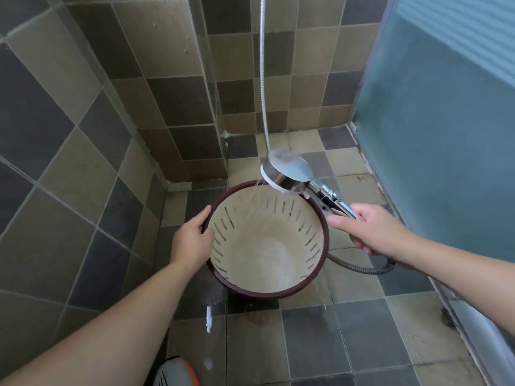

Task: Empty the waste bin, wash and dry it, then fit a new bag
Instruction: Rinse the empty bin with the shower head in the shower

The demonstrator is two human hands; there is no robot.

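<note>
Head view shows the left hand (192, 240) gripping the rim of the slotted waste bin (267, 246) tilted above the shower floor (362, 330), right hand (370, 232) fingers wrapped round the shower head (287, 174) handle; wet, light, stiffish plastic looks slippery, so the rim is the best hold.

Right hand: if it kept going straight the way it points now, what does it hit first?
The right hand grips the shower head handle and points up-left. Straight on, it would likely meet the far rim of the waste bin, held at its near-left rim by the left hand. Depth is unclear; it might pass above the rim.
</note>
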